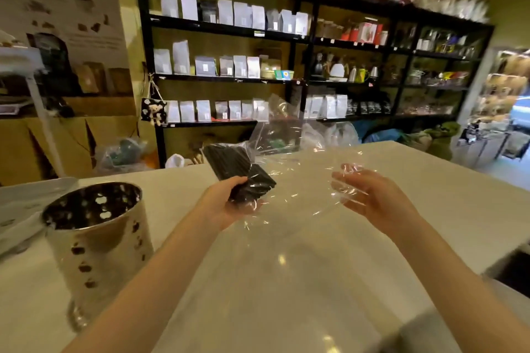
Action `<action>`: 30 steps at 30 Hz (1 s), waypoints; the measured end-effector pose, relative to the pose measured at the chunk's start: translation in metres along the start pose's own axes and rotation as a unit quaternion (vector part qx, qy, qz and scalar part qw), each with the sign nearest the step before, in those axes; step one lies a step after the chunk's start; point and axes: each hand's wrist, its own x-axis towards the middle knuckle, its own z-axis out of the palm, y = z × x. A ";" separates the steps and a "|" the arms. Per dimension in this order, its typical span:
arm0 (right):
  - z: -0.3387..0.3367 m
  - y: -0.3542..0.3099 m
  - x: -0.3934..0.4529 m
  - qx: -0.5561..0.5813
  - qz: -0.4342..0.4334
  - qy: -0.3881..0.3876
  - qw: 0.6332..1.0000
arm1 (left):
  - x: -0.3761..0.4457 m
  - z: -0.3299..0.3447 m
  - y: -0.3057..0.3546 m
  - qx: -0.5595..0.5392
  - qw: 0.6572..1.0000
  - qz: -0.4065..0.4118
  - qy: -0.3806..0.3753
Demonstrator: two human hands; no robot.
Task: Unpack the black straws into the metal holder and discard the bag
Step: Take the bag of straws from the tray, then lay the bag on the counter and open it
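Head view: left hand (229,203) fingers curl round the black straws (229,160), with bag (286,135) film clinging beside the fingertips. Right hand (372,195) fingers lie in the film; pinch not discernible. Judgement: keep 1 firm grip, peel the film rightward, and tip the bundle into the metal holder (97,238) left of the fingers.

Single head-worn wide-angle view, forward and down, close over the counter (289,281), shelves (229,28) beyond.

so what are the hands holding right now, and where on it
Left hand grips the straws near their lower end. Right hand touches the bag at its loose film; whether it pinches cannot be told.
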 end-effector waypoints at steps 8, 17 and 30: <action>-0.022 0.067 -0.018 -0.019 0.111 -0.016 0.994 | 0.008 -0.042 -0.059 0.041 0.996 -0.043 0.059; -0.021 0.088 -0.020 -0.095 0.232 -0.017 0.968 | -0.007 -0.072 -0.058 0.134 0.984 0.014 0.118; 0.025 0.085 -0.023 -0.638 -0.091 -0.088 0.760 | -0.033 -0.103 -0.064 0.532 0.823 0.140 0.141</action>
